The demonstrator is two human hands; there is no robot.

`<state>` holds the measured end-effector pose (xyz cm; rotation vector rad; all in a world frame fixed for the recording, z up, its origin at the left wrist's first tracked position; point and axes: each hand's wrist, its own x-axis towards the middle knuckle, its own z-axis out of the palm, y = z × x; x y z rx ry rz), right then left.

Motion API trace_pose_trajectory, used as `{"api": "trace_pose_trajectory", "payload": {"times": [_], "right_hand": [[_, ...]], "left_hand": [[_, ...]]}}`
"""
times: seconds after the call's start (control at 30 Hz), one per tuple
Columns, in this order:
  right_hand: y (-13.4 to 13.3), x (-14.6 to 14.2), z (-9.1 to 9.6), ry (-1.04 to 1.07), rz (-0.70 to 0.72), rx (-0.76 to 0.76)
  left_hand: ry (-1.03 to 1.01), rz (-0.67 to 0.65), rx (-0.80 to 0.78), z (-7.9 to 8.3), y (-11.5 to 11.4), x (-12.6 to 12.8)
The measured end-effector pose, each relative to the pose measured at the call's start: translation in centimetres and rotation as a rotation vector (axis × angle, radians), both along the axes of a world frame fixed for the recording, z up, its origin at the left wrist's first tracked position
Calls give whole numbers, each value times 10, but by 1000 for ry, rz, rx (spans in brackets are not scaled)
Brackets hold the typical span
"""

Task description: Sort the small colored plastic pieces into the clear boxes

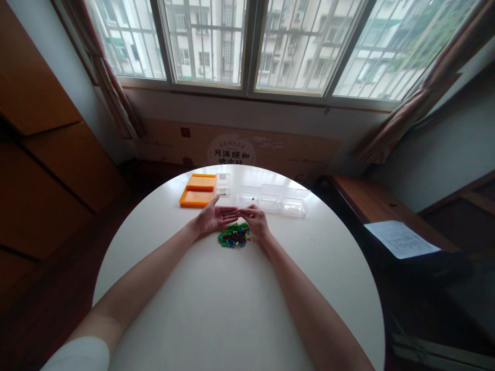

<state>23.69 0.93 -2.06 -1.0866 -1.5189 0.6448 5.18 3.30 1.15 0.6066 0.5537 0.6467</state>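
My left hand (216,216) is held palm up with its fingers stretched out, above the far left side of a pile of small pieces. Fingertips of my right hand (255,220) are pinched together and meet the ends of the left fingers; what they hold, if anything, is too small to make out. Just below both hands lies the pile of small green, blue and dark brown pieces (234,237) on the white table. Behind the left hand sits an orange tray (186,204) with a raised divider. Clear plastic boxes (270,203) stand behind the right hand, one with a tiny dark piece in it.
A smaller clear case (223,184) stands beside the orange tray. The round white table (185,319) has a curved edge. To the right, a paper sheet (400,239) lies on a brown wooden desk (386,198). A printed cardboard panel (162,141) leans below the window.
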Motion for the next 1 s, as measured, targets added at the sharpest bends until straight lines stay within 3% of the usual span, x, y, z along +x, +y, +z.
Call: {"api": "trace_pose_trajectory", "payload": {"times": [0.47, 1.0], "right_hand": [[-1, 0, 2, -94, -43, -30], [-1, -1, 4, -91, -107, -22]], "left_hand": [[-20, -94, -8, -4, 3, -1], [-60, 47, -34, -4, 2, 1]]}}
